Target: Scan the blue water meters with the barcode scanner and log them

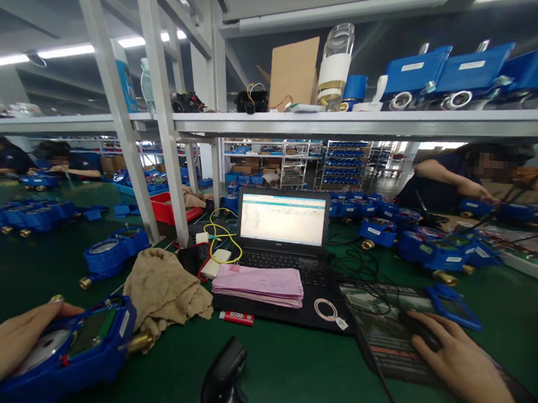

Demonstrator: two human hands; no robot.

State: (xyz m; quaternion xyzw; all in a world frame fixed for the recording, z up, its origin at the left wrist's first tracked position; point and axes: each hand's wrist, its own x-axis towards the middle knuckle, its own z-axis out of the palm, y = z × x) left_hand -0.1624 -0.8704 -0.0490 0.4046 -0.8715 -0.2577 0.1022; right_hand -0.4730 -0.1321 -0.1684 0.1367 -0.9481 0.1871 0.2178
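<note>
Factory floor w/ shelving overhead; a green tabletop (285, 368) carries rows of blue meters, and co-workers sit at the far left and far right. Centre: an open laptop (282, 227) w/ a spreadsheet-type screen, a pink paper stack (259, 284) lying on its keyboard edge, and a beige rag (165, 292) to the left of that.

The left hand (8, 343) has its grip closed around a blue water meter (74, 347) at the near-left tabletop edge, dial up, brass fitting pointing toward the rag. The right hand (460, 362) lies curled over a mouse (420, 336) on a dark printed mat (380, 326); fingers on top, not pinching. A black handheld scanner (224, 376) stands between the hands, untouched.

Judged step: the meter is held for data entry while the mouse works the screen. Next move prob. calls for selecting the right row, keeping the meter's face readable and steady.
</note>
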